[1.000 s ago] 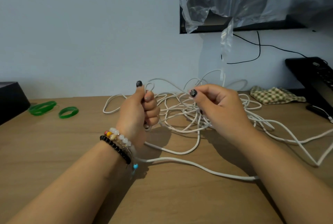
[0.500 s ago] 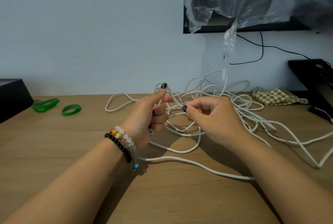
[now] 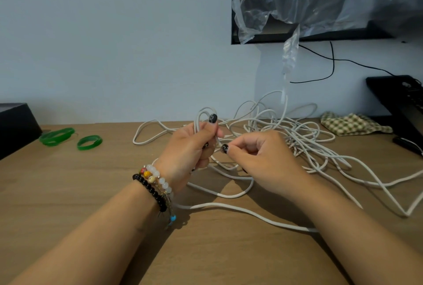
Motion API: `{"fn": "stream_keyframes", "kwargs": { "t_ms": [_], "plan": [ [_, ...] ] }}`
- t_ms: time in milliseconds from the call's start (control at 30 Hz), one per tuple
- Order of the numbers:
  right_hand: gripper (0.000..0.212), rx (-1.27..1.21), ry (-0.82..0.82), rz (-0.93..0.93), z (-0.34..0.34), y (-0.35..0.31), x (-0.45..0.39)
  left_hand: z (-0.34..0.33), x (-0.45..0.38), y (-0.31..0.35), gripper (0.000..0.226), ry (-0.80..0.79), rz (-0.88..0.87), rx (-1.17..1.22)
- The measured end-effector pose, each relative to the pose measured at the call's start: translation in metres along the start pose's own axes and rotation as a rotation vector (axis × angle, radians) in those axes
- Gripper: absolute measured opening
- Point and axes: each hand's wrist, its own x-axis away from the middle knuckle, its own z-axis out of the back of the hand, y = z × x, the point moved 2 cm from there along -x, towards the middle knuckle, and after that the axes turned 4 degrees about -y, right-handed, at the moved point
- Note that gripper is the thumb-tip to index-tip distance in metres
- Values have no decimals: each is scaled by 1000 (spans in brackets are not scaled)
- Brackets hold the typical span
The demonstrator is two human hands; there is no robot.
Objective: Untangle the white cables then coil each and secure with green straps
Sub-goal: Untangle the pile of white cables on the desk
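Right now the left hand (image 3: 190,147) is gripping a small loop of white cable (image 3: 231,195) upright above the table (image 3: 68,193), while the right hand (image 3: 258,158) is pinching a strand just beside it. The tangled pile is sprawling behind both hands, and the green straps (image 3: 68,139) are lying well apart at the far left.
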Motion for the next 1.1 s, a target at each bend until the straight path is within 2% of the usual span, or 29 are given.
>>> {"fn": "stream_keyframes", "kwargs": {
  "t_ms": [100, 200, 267, 333, 467, 600, 833, 967, 1033, 1100],
  "plan": [
    [18, -6, -44, 5, -2, -2, 2, 2, -2, -2, 35, 173, -43, -47],
    [35, 8, -146, 28, -7, -8, 4, 5, -4, -3, 44, 376, -91, -84],
    [43, -1, -206, 41, -11, -14, 6, 8, -4, -1, 50, 462, -107, -48],
    [37, -36, -264, 36, -12, -18, 9, 11, -5, 2, 53, 517, -101, 46],
    [31, -75, -352, 7, -12, -18, 12, 15, -10, 4, 54, 473, -68, 431],
    [26, -49, -432, -43, -14, -14, 12, 15, -10, 6, 54, 402, -37, 686],
    [27, 31, -487, -47, -14, -10, 9, 37, -8, 21, 48, 473, -143, 814],
    [29, 123, -374, -22, -5, -8, 6, 40, -7, 22, 48, 418, -109, 856],
    [32, 209, -301, -4, -2, -4, 3, 33, -6, 20, 46, 370, -62, 793],
    [22, 271, -229, -12, -1, 1, 2, 26, -5, 16, 41, 351, -23, 666]
  ]
}}
